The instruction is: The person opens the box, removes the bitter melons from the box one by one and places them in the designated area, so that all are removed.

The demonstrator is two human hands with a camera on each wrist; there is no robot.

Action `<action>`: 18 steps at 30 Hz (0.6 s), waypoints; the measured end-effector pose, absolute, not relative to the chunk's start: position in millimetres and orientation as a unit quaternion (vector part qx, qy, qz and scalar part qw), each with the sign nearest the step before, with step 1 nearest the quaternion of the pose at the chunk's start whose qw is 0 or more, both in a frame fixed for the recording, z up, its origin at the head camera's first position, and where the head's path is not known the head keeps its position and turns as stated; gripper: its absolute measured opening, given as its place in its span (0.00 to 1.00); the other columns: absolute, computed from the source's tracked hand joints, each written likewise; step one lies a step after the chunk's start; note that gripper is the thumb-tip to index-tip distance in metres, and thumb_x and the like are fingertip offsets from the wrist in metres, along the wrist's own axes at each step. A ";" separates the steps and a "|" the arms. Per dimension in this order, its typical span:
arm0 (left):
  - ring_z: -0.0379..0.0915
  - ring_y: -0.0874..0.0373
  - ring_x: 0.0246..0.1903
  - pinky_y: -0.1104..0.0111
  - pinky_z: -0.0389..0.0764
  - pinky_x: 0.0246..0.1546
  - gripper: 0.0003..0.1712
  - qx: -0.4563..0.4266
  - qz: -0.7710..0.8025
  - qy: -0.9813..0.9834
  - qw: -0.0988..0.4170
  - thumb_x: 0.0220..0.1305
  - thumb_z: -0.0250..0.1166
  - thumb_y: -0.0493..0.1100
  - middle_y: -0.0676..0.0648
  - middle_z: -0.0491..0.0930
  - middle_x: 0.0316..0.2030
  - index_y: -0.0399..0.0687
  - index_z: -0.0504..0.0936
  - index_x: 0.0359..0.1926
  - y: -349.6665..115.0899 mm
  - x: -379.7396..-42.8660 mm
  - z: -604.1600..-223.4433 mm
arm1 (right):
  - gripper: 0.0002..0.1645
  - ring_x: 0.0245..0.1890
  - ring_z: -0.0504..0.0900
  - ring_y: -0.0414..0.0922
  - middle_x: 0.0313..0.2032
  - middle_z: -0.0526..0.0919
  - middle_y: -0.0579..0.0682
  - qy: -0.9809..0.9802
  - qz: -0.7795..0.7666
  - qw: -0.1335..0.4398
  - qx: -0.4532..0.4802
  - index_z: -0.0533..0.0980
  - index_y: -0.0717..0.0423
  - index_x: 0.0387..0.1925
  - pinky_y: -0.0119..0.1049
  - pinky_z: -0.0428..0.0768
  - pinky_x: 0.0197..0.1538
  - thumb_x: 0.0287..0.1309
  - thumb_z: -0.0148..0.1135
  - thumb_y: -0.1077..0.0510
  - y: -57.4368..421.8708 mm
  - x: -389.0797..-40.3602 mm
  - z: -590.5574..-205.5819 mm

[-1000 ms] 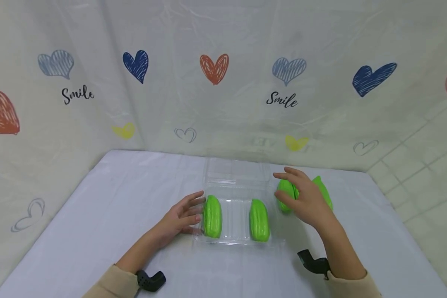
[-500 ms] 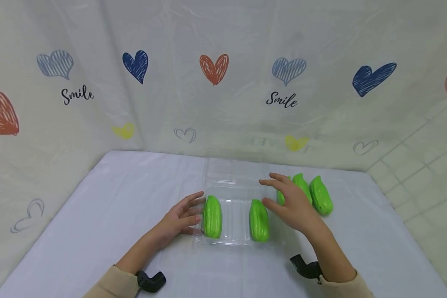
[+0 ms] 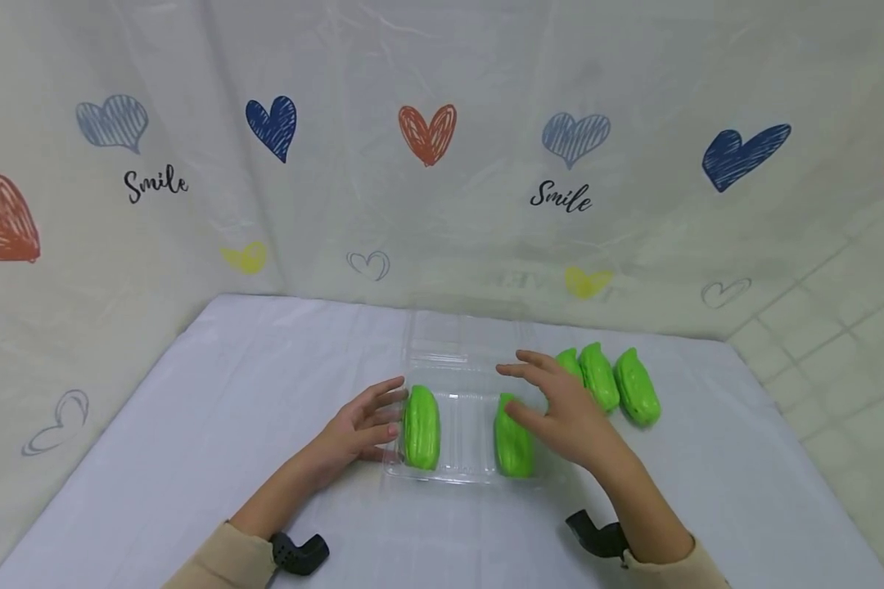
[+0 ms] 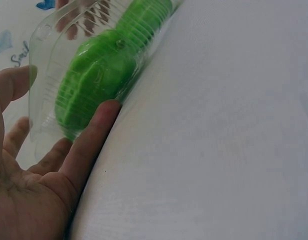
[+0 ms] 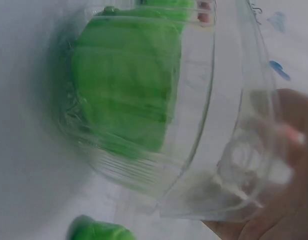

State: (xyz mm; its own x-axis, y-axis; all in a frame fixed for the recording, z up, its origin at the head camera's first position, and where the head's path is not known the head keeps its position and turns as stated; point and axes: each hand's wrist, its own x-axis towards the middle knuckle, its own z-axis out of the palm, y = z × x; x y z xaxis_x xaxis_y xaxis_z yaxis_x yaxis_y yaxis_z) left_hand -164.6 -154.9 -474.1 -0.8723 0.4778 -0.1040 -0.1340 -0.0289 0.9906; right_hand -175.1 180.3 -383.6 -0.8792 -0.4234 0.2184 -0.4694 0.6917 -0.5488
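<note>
Green ridged fruit (image 3: 514,446) lies at the right end of a clear plastic clamshell box (image 3: 457,479), its long axis running away from the person, roughly alongside the left-end fruit (image 3: 421,428). From where I stand, the right hand (image 3: 570,413) is far nearer to it: thumb and fingers are parted, grasping nothing that I can see, with the thumb over the fruit's far end. Whether they touch, I can't tell. That fruit lies below the thumb, toward the person, while three loose fruits (image 3: 599,376) sit outside the box on the white tablecloth (image 3: 191,425), beyond and to the right of this hand, behind its knuckles. Its fingertips point left, across the box. The left hand (image 3: 354,433) is at the box's left wall, fingers loosely spread and seemingly touching the plastic, clenched on nothing.
</note>
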 end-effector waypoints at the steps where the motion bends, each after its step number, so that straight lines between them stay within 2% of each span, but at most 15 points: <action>1: 0.58 0.43 0.72 0.51 0.82 0.51 0.41 0.131 0.706 0.661 0.217 0.71 0.60 0.37 0.49 0.55 0.75 0.62 0.53 0.78 -154.6 -164.4 -473.7 | 0.27 0.68 0.69 0.60 0.70 0.68 0.54 -0.919 0.308 0.037 0.245 0.76 0.43 0.63 0.62 0.76 0.57 0.62 0.66 0.54 179.6 -174.7 -384.1; 6: 0.59 0.43 0.72 0.50 0.83 0.51 0.41 0.129 0.709 0.660 0.212 0.71 0.59 0.36 0.48 0.56 0.75 0.61 0.53 0.78 -154.8 -163.7 -472.7 | 0.27 0.68 0.68 0.59 0.70 0.68 0.54 -0.915 0.310 0.030 0.258 0.75 0.43 0.63 0.60 0.77 0.58 0.63 0.66 0.53 175.4 -175.7 -386.6; 13: 0.58 0.42 0.72 0.50 0.83 0.51 0.41 0.133 0.713 0.653 0.219 0.71 0.59 0.36 0.47 0.54 0.76 0.61 0.53 0.78 -153.9 -165.4 -476.1 | 0.27 0.67 0.71 0.59 0.70 0.67 0.52 -0.910 0.315 0.040 0.267 0.75 0.41 0.64 0.57 0.80 0.54 0.63 0.66 0.52 175.3 -174.2 -382.1; 18: 0.59 0.44 0.72 0.50 0.83 0.51 0.41 0.128 0.708 0.660 0.216 0.70 0.61 0.38 0.49 0.56 0.76 0.63 0.53 0.78 -155.1 -165.7 -475.9 | 0.28 0.69 0.68 0.57 0.71 0.67 0.50 -0.903 0.326 0.043 0.277 0.75 0.39 0.64 0.58 0.78 0.56 0.62 0.67 0.51 168.3 -173.9 -375.6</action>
State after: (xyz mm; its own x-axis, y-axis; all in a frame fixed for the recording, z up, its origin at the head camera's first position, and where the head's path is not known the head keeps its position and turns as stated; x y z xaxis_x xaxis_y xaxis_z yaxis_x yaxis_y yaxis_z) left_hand -165.7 -155.1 -475.9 -0.8739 0.4750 -0.1031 -0.1359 -0.0352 0.9901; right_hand -173.9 168.3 -375.6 -0.8428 -0.4723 0.2580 -0.5282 0.6343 -0.5645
